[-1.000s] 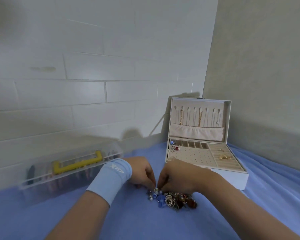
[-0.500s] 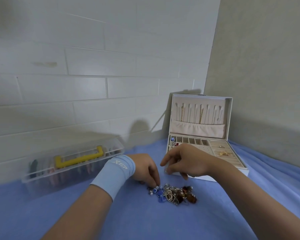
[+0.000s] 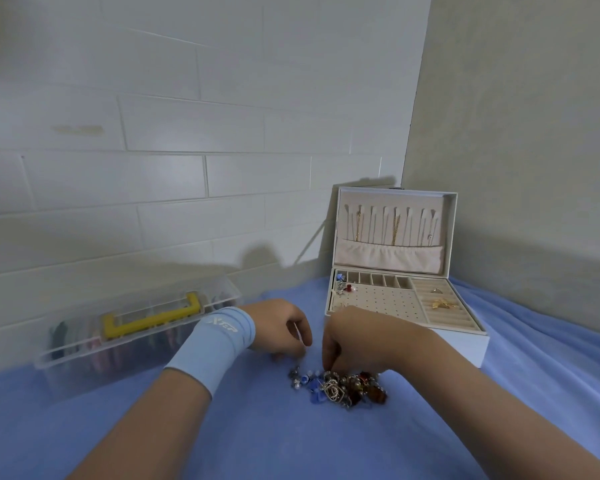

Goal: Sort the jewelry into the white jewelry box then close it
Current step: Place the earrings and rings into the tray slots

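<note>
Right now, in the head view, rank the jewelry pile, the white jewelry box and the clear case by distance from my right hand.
1. Jewelry pile: directly under the right hand, at its fingers.
2. White jewelry box: just behind that hand, lid up.
3. Clear case: far left, beyond the left hand.

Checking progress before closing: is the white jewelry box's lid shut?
No, the white jewelry box has its lid standing upright, necklaces hanging inside it.
</note>
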Demonstrator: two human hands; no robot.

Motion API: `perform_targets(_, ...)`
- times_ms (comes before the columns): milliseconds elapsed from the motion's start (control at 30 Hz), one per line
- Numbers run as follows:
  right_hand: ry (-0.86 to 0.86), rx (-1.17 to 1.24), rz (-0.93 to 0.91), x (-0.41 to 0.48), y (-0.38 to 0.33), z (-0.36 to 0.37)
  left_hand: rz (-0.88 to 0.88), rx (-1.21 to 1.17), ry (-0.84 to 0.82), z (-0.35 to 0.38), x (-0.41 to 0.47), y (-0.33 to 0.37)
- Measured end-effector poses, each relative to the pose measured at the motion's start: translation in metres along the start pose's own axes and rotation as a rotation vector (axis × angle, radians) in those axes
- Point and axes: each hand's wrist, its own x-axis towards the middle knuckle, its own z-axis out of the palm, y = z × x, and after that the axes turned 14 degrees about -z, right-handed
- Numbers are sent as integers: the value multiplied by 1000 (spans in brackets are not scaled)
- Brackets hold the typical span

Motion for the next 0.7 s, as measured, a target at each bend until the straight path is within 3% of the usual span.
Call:
perform_targets(133, 22, 18, 24, -3, 4, -6, 36, 1, 31, -1, -1, 3)
perform_targets(467, 262, 557, 33, -27, 26, -39, 124, -320, 40, -14, -6, 14)
perform_targets(700, 633, 507, 209, -23, 73, -72, 159, -571, 212, -40, 18, 32)
